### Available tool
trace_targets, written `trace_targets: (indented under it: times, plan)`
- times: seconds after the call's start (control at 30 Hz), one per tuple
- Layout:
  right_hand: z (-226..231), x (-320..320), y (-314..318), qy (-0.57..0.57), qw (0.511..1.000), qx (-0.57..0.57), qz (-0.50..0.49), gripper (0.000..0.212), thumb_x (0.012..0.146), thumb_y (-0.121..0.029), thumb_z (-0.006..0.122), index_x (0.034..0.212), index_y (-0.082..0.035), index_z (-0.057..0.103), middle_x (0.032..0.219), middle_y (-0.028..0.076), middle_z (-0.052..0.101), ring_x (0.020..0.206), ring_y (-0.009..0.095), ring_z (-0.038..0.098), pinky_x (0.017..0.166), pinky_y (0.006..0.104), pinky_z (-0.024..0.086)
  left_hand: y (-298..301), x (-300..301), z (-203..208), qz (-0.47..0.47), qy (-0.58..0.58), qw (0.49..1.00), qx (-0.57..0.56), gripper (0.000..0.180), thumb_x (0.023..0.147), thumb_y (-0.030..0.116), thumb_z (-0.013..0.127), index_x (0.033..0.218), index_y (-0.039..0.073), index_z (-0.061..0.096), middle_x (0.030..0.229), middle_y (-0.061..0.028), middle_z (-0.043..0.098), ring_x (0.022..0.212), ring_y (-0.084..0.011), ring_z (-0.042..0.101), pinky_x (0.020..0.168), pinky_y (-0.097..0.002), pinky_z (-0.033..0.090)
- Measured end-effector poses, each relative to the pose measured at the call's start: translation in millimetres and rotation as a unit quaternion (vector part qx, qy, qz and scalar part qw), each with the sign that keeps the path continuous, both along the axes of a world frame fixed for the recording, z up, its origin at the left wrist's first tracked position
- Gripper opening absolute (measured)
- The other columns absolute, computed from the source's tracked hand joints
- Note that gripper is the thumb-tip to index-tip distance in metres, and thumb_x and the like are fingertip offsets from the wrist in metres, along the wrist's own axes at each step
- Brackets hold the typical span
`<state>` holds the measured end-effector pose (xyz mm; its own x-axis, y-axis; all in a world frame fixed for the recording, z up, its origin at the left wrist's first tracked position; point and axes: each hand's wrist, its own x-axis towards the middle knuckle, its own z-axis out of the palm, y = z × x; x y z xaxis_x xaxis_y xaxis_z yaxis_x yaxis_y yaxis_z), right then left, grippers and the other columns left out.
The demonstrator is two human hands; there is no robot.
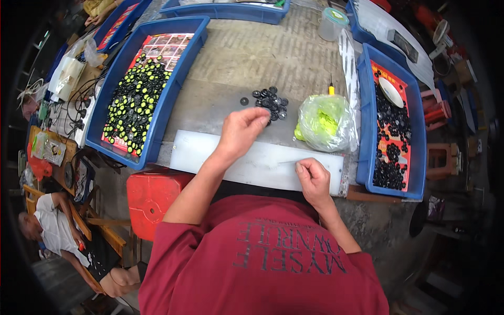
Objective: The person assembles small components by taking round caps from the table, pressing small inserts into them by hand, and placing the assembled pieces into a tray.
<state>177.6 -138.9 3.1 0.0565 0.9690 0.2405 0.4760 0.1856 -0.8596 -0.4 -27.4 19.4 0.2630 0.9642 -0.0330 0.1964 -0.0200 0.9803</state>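
Observation:
My left hand is closed in a pinch at the near edge of a small pile of black round parts. Whatever its fingertips may hold is too small to make out. One black disc lies apart, to the left of the pile. My right hand is closed, thumb against curled fingers, over a white board along the table's near edge. What lies inside that grip is hidden. Beyond my right hand sits a clear plastic bag with bright yellow-green pieces in it.
At the left, a blue tray holds many black parts with yellow-green centres. Another blue tray at the right carries black parts and a white oval dish. A yellow-handled tool and a lidded plastic tub stand farther back.

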Motion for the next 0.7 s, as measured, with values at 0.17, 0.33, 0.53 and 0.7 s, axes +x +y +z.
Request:
trace_targets:
  times: [0.17, 0.33, 0.53, 0.7]
  plan:
    - [-5.1, -0.2, 3.5, 0.076, 0.997, -0.028, -0.014, 0.01, 0.08, -0.009, 0.053, 0.079, 0.001, 0.054, 0.063, 0.006, 0.052, 0.054, 0.011, 0.047, 0.05, 0.0246, 0.039, -39.4, 14.4, -4.7, -0.071, -0.102, 0.988, -0.095, 0.021, 0.082, 0.006, 0.051, 0.1, -0.003, 0.056, 0.079, -0.0022, 0.057, 0.067, -0.0069, 0.052, 0.056, -0.0196, 0.045]
    - [-4.6, -2.4, 3.6, 0.117, 0.992, -0.041, -0.019, 0.01, 0.08, -0.009, 0.053, 0.079, 0.001, 0.054, 0.064, 0.005, 0.054, 0.056, 0.009, 0.048, 0.051, 0.0225, 0.039, -56.9, 25.8, -3.9, -0.098, -0.093, 0.987, -0.082, 0.021, 0.082, 0.005, 0.05, 0.101, -0.002, 0.056, 0.079, -0.0026, 0.057, 0.066, -0.0063, 0.052, 0.056, -0.0196, 0.045]
    - [-4.2, -1.0, 2.2, 0.177, 0.981, -0.081, -0.008, 0.011, 0.081, -0.009, 0.052, 0.077, 0.001, 0.053, 0.065, 0.003, 0.054, 0.059, 0.006, 0.047, 0.052, 0.0214, 0.039, -61.4, 30.5, -4.3, -0.122, -0.185, 0.964, -0.148, 0.022, 0.082, 0.006, 0.051, 0.101, -0.003, 0.055, 0.074, -0.0024, 0.055, 0.063, -0.0064, 0.05, 0.056, -0.0192, 0.043]
    - [-0.4, -2.9, 1.6, 0.292, 0.95, -0.102, -0.032, 0.012, 0.082, -0.009, 0.051, 0.076, 0.001, 0.052, 0.065, 0.001, 0.053, 0.061, 0.005, 0.046, 0.053, 0.0197, 0.038, -61.6, 32.0, -7.7, -0.122, -0.265, 0.93, -0.224, 0.023, 0.08, 0.008, 0.054, 0.101, -0.002, 0.055, 0.072, -0.0025, 0.055, 0.062, -0.0067, 0.049, 0.055, -0.0185, 0.042]
